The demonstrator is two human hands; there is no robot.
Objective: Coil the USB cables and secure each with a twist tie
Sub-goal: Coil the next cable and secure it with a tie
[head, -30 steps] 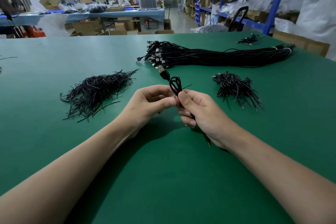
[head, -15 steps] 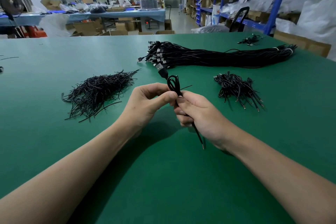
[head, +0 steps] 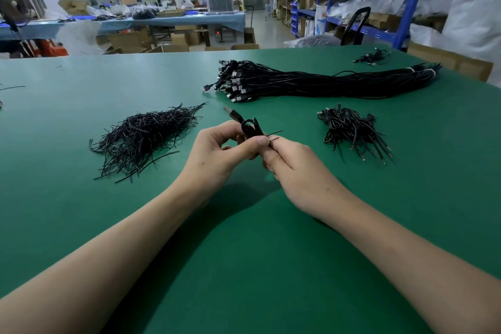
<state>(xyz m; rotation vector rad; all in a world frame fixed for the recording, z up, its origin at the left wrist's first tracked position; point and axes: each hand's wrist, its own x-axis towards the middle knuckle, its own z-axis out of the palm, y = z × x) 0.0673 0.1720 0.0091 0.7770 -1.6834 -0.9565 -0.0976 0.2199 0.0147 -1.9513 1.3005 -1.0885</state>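
Two hands (head: pixel 217 152) (head: pixel 295 168), thin black looped cable (head: pixel 250 129)

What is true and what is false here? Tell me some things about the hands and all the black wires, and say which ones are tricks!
1. The left hand and right hand both hold one coiled cable. True.
2. The pile of twist ties lies to the right of the hands. False: it lies to their left.
3. The bundle of straight cables lies on the table beyond the hands. True.
4. The table is red. False: it is green.
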